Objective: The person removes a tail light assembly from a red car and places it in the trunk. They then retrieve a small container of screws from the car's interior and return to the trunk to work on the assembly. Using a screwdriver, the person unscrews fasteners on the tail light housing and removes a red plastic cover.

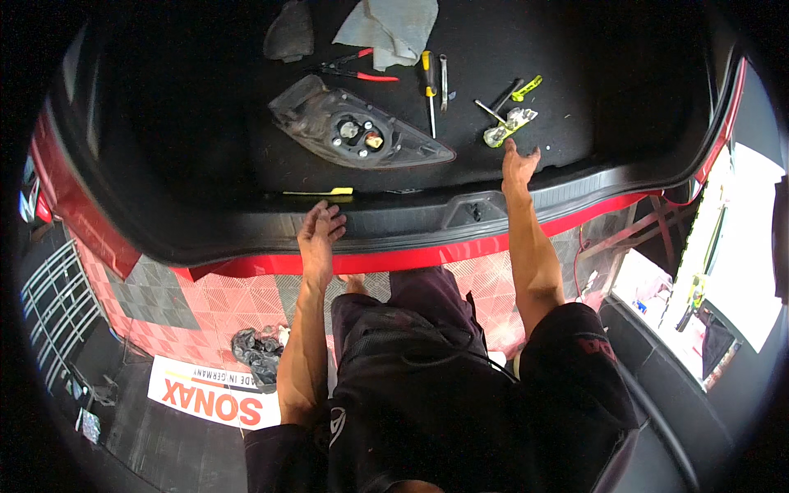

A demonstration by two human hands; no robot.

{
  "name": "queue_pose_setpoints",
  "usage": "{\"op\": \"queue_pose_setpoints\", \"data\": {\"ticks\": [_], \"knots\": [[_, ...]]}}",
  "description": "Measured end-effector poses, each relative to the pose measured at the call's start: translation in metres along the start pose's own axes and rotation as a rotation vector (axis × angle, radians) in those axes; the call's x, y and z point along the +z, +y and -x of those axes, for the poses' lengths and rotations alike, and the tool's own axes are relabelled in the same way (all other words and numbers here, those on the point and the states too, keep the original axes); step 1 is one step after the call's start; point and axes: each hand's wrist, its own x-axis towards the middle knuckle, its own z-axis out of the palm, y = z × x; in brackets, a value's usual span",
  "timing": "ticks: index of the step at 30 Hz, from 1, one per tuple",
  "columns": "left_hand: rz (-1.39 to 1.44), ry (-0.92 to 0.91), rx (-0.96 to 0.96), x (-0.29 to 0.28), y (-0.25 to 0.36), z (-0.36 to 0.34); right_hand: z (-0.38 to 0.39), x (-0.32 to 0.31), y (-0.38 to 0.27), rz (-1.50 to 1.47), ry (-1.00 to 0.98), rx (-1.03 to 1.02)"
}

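My right hand (519, 169) reaches over the boot sill with thumb and fingers apart. Its fingertips are at the near edge of a lime-green and white part (511, 128), perhaps touching it; I cannot tell. Just behind that part lie a tool with a dark grip and metal shaft (498, 105) and a small lime-green piece (527, 88). Over the sill on the left is my left hand (321, 233), its fingers loosely spread and empty. Nearest to it lies a thin yellow-ended tool (337, 191). Beyond that, a car tail light (329, 135) rests back side up.
Farther in lie red-handled pliers (366, 77), a yellow-black screwdriver (428, 78), a spanner (444, 82), a grey cloth (390, 29) and a dark pad (289, 33). The plastic sill (394, 220) and red bumper (394, 256) run before me. A black bag (259, 353) lies on the tiled floor.
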Motion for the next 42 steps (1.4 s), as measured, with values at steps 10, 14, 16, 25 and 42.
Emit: {"op": "queue_pose_setpoints", "data": {"ticks": [10, 14, 16, 25, 42], "knots": [[-0.289, 0.079, -0.085, -0.233, -0.149, 0.137, 0.194, -0.089, 0.014, 0.319, 0.033, -0.694], [-0.271, 0.355, -0.246, -0.405, -0.273, 0.221, 0.274, -0.107, 0.043, 0.343, -0.179, -0.592], [-0.248, 0.459, -0.325, -0.474, -0.32, 0.271, 0.302, -0.103, 0.079, 0.346, -0.429, -0.444], [0.145, 0.698, -0.307, -0.604, -0.412, 0.387, 0.473, -0.11, 0.105, 0.756, -1.276, -0.317], [0.201, 0.776, -0.339, -0.67, -0.247, 0.252, 0.587, 0.112, -0.049, 0.9, -1.41, -0.424]]}}
